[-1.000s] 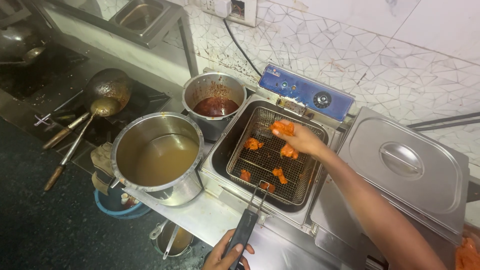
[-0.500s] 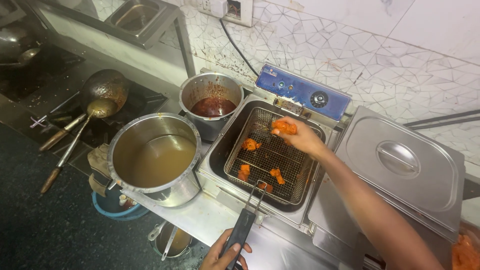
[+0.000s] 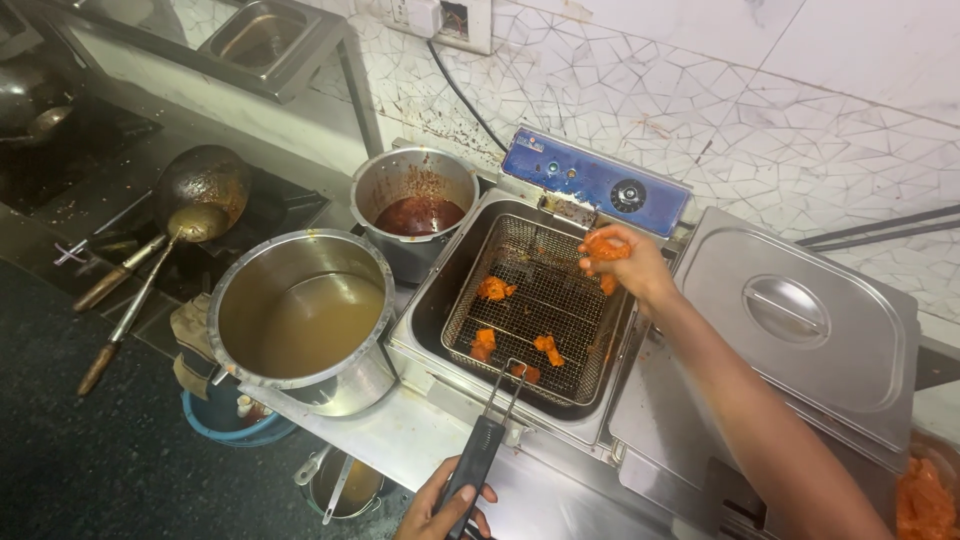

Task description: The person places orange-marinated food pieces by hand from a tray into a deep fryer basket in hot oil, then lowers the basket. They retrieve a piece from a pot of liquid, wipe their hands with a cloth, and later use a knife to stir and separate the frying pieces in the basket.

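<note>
Head view, sole view on record. Right hand (image 3: pixel 625 262) is over the far right corner of the wire fryer basket (image 3: pixel 545 300), its fingers (image 3: pixel 597 262) bunched around an orange, marinade-coated meat piece (image 3: pixel 605 247); the grip is closed on it, with the piece showing above the knuckles. Judged soft, wet and slippery: it should give under pressure and slide if pinched lightly, so a cupped hold around its bulk suits it better than a fingertip pinch. It looks light.

Four or five more coated pieces (image 3: pixel 494 289) lie spread on the basket mesh, well apart from each other, toward the near and left sides. The basket sits inside the steel fryer tank (image 3: pixel 440 300), whose blue control box (image 3: pixel 594 180) runs along the far edge.

Left hand (image 3: pixel 447 503), at the bottom edge of the picture, is wrapped around the black basket handle (image 3: pixel 474 470), fingers clenched on it. The handle is stiff and is judged the proper place to hold; the wire mesh looks rigid.

Left of the fryer, on the steel tabletop (image 3: pixel 400 425), stands a large pot of cloudy liquid (image 3: pixel 300 320); behind it is a smaller pot of red sauce (image 3: pixel 415 205). A lidded steel pan (image 3: pixel 790 315) sits to the right.
</note>
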